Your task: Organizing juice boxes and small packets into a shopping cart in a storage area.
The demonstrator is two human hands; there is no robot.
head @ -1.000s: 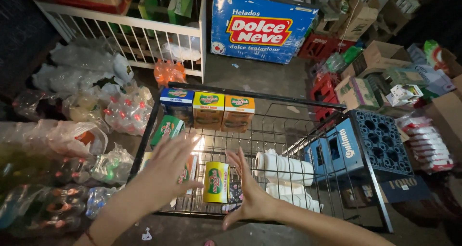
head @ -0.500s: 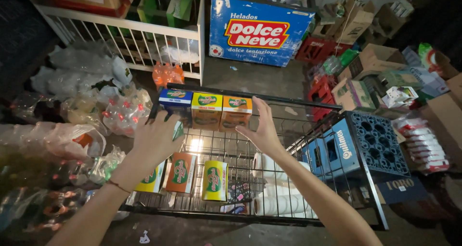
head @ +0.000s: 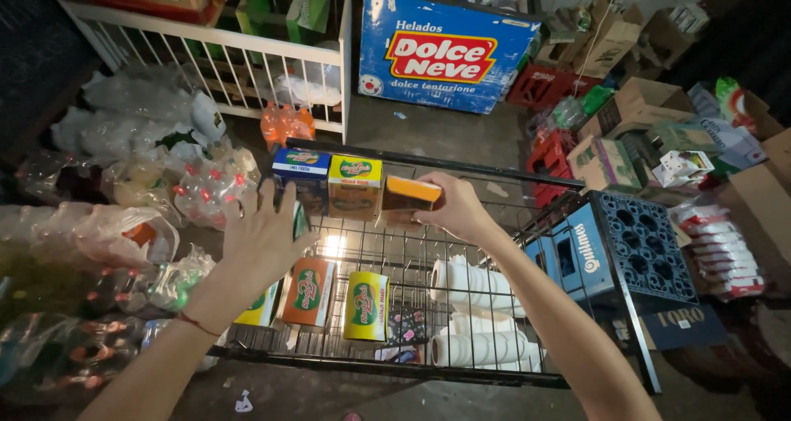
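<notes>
Fingers (head: pixel 428 192) gripping orange carton (head: pixel 409 195) — base hidden

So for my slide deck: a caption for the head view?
Right hand tilts orange carton at wire cart's far end; left hand reaches alongside.

blue plastic crate (head: pixel 626 252) stands just right of the wire cart (head: pixel 461 306) — stacked white cup rolls (head: pixel 474 310) lie inside the cart. a big blue sign (head: pixel 445 54) leans against the back wall beside a white metal rack (head: pixel 222 50). bagged plastic bottles (head: pixel 140 157) pile at left — cardboard boxes (head: pixel 651 116) clutter the right.
</notes>
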